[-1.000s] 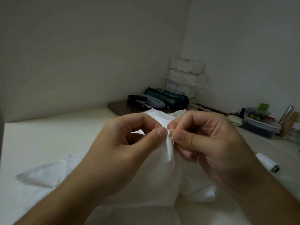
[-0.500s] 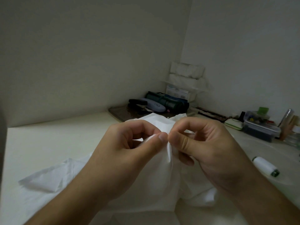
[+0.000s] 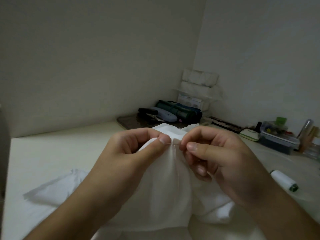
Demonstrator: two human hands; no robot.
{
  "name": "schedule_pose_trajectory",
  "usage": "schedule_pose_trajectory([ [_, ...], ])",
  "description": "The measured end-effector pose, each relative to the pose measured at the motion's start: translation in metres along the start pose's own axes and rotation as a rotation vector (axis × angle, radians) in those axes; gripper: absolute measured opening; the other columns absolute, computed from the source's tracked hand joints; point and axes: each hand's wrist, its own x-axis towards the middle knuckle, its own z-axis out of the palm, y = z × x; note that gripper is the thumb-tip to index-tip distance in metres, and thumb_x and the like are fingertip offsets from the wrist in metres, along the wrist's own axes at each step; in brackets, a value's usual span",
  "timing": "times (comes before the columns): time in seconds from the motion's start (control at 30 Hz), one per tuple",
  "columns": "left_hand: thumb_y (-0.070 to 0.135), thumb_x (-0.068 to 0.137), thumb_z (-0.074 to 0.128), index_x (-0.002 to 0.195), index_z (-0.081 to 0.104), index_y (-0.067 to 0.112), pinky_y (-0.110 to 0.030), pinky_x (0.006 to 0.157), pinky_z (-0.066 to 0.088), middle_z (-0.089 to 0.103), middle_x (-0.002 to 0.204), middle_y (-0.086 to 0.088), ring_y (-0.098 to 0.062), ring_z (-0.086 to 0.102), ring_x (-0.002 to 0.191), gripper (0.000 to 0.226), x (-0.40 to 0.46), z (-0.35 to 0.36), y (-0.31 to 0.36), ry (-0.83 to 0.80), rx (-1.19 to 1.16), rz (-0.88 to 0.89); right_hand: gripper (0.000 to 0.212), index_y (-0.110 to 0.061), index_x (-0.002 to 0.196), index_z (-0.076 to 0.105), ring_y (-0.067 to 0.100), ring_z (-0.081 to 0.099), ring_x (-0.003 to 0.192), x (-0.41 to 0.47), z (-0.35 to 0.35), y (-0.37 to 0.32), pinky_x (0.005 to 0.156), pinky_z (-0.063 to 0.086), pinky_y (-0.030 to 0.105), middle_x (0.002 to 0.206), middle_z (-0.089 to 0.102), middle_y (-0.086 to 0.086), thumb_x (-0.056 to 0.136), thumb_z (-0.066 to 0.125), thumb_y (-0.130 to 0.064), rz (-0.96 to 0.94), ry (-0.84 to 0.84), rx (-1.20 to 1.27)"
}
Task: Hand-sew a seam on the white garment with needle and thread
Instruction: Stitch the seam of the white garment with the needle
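A person's left hand [image 3: 131, 158] and right hand [image 3: 214, 156] meet at the middle of the frame, each pinching a raised fold of the white garment [image 3: 166, 184] between thumb and curled fingers, thumb tips close together. The needle cannot be made out. The cloth hangs down between the wrists and spreads over the pale table [image 3: 52, 153], reaching near left. A white spool of thread [image 3: 284, 180] lies well apart at near right. A dark pouch [image 3: 180, 110] and a clear box [image 3: 278, 137] sit along the far wall.
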Motion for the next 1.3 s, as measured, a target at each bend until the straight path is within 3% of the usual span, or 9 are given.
schedule_pose_trajectory([
  [0.1,0.04,0.088,0.068,0.083,0.076,0.014,-0.015,0.055,0.044,0.068,0.073,-0.001,-0.01,0.059,0.067,0.027,0.0,0.0,-0.001,-0.024,0.013,0.0,0.008,-0.012,0.082,0.073,0.018,0.045,0.049,0.002,0.002,0.003,0.045,0.033,0.026,0.07,0.062,0.012,0.085,0.066,-0.015,0.002,0.037,-0.017],
  [0.33,0.04,0.092,0.063,0.084,0.074,0.015,-0.013,0.053,0.041,0.065,0.074,-0.001,-0.01,0.055,0.066,0.029,0.001,0.002,0.0,-0.072,0.027,-0.006,0.007,-0.014,0.08,0.071,0.018,0.043,0.049,-0.001,0.008,0.007,0.047,0.035,0.027,0.066,0.058,0.012,0.086,0.068,-0.017,-0.05,0.074,-0.027],
  [0.53,0.036,0.1,0.06,0.09,0.076,0.013,-0.021,0.067,0.049,0.077,0.09,-0.013,-0.016,0.067,0.08,0.031,0.0,0.002,-0.004,-0.169,0.022,-0.001,0.006,-0.009,0.087,0.073,0.019,0.047,0.049,-0.002,0.012,0.006,0.045,0.037,0.026,0.071,0.067,0.013,0.087,0.07,-0.014,-0.089,0.039,-0.008],
  [0.67,0.03,0.103,0.066,0.077,0.073,0.021,-0.009,0.055,0.042,0.067,0.073,0.003,-0.003,0.058,0.065,0.028,-0.001,0.004,-0.001,-0.111,0.019,0.008,0.003,-0.012,0.085,0.071,0.019,0.049,0.051,-0.002,0.01,0.004,0.047,0.037,0.028,0.075,0.065,0.007,0.085,0.071,-0.015,-0.093,0.084,-0.051],
  [0.8,0.038,0.096,0.061,0.079,0.071,0.021,-0.009,0.054,0.039,0.062,0.073,0.005,-0.004,0.052,0.066,0.026,0.0,0.005,-0.002,-0.119,0.05,0.027,0.009,-0.012,0.078,0.071,0.021,0.047,0.053,-0.004,0.012,0.005,0.047,0.037,0.031,0.069,0.056,0.014,0.085,0.076,-0.011,-0.123,0.132,-0.089],
  [0.9,0.04,0.095,0.06,0.082,0.073,0.021,-0.01,0.053,0.039,0.063,0.074,0.003,-0.006,0.052,0.065,0.027,-0.001,0.005,-0.002,-0.164,0.053,-0.002,0.018,-0.011,0.075,0.072,0.015,0.051,0.053,-0.005,0.014,0.005,0.049,0.039,0.026,0.062,0.06,0.004,0.088,0.077,0.001,-0.14,0.131,-0.102],
  [1.03,0.038,0.104,0.066,0.081,0.073,0.022,-0.011,0.051,0.035,0.06,0.072,0.002,-0.007,0.047,0.063,0.029,0.001,0.005,-0.003,-0.147,0.091,-0.012,0.009,-0.021,0.084,0.079,0.014,0.068,0.075,-0.006,0.013,0.002,0.066,0.054,0.026,0.08,0.074,0.0,0.088,0.079,-0.013,-0.231,0.14,-0.286],
  [1.17,0.046,0.1,0.068,0.089,0.077,0.02,-0.027,0.062,0.038,0.062,0.077,-0.02,-0.019,0.048,0.071,0.029,0.001,0.004,-0.004,-0.144,0.077,-0.015,0.023,-0.03,0.106,0.076,0.024,0.064,0.114,-0.008,0.012,0.0,0.088,0.049,0.035,0.112,0.072,-0.005,0.087,0.078,-0.019,-0.385,0.157,-0.518],
  [1.3,0.051,0.09,0.066,0.094,0.077,0.017,-0.048,0.073,0.036,0.06,0.091,-0.037,-0.026,0.051,0.08,0.036,0.003,0.004,-0.011,-0.151,0.114,-0.057,0.022,-0.02,0.096,0.078,0.029,0.067,0.111,-0.007,0.019,0.004,0.091,0.051,0.037,0.104,0.072,-0.002,0.083,0.084,-0.003,-0.497,0.099,-0.48],
])
